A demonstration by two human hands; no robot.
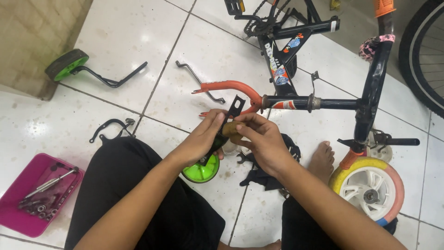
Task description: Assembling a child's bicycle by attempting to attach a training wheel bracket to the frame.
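Note:
My left hand [202,137] grips the black metal bracket of a training wheel [201,170], whose green wheel hangs just below the hand. The bracket's slotted end [236,107] sticks up above my fingers. My right hand [262,140] pinches a small brownish piece [230,129] against the bracket, fingertips touching the left hand. Both hands hover over the white tiled floor [194,55], in front of a small black and orange bicycle frame [296,102] lying on its side.
A second green training wheel with bracket [69,65] lies far left. A pink tray [18,192] with tools and sockets sits at lower left. A black curved bracket [111,125], a bent rod [196,78], a black cloth [263,173], a wrench and the bicycle's multicoloured wheel [370,187] surround my legs.

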